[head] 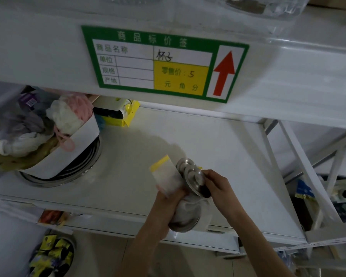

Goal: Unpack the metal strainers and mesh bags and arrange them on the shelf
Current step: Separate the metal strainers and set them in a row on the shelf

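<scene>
Nearest, the left hand (166, 204) is gripping a round metal strainer (186, 216) over the shelf (208, 140) edge, fingers wrapped tight. The right hand (218, 186) is pinching shiny stacked strainer lids (192, 174) just above. A white mesh bag (168, 176), yellow-topped, is standing between them.

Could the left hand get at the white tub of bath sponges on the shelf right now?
Probably not yet: the left hand is full, gripping the packet and metal strainers. The shelf between it and the tub looks bare.
</scene>
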### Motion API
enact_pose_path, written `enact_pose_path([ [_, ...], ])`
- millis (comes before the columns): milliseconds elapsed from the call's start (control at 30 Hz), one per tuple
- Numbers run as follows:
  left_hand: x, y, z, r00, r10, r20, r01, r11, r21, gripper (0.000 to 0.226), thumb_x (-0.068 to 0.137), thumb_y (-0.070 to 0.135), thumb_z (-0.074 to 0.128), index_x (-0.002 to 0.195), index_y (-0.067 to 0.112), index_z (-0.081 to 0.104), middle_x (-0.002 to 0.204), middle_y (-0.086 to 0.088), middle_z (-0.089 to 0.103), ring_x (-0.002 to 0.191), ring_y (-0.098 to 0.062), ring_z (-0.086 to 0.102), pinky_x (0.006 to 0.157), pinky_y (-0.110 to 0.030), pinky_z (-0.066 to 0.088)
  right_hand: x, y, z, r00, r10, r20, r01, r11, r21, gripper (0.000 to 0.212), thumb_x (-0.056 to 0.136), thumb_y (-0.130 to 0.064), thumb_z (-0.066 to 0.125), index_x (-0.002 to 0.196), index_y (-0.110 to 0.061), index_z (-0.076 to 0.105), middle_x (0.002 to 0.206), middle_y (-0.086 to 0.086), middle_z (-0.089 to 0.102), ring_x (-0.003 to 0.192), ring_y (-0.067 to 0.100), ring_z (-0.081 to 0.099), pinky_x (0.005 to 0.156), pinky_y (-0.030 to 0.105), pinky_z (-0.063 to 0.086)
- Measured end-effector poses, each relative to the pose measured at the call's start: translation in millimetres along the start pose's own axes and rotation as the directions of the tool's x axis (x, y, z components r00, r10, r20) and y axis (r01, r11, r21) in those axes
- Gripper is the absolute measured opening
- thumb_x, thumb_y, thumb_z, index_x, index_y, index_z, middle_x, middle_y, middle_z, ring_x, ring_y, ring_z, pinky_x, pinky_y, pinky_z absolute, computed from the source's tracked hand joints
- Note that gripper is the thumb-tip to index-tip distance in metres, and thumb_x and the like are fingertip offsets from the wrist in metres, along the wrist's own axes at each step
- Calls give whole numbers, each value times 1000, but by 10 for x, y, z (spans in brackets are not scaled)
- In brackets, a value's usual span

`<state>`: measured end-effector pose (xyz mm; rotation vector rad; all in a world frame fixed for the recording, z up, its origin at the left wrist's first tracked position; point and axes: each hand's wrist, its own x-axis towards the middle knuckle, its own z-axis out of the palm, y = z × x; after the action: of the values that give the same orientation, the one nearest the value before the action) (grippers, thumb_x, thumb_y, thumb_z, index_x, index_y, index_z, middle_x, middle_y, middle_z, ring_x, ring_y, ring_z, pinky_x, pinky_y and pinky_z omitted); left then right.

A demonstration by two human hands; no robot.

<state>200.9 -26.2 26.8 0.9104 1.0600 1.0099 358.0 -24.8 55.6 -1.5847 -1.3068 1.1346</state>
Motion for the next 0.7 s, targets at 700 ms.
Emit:
enact_pose_path([
  [700,-5,-55,-302,984,-114,-136,93,984,-152,57,68,29,77,119,6,64,112,-22,72,104,-37,70,92,-52,56,352,87,112,955,56,-290,-39,997,63,19,94,-15,56,106,-7,68,92,8,72,83,15,66,69,19,47],
])
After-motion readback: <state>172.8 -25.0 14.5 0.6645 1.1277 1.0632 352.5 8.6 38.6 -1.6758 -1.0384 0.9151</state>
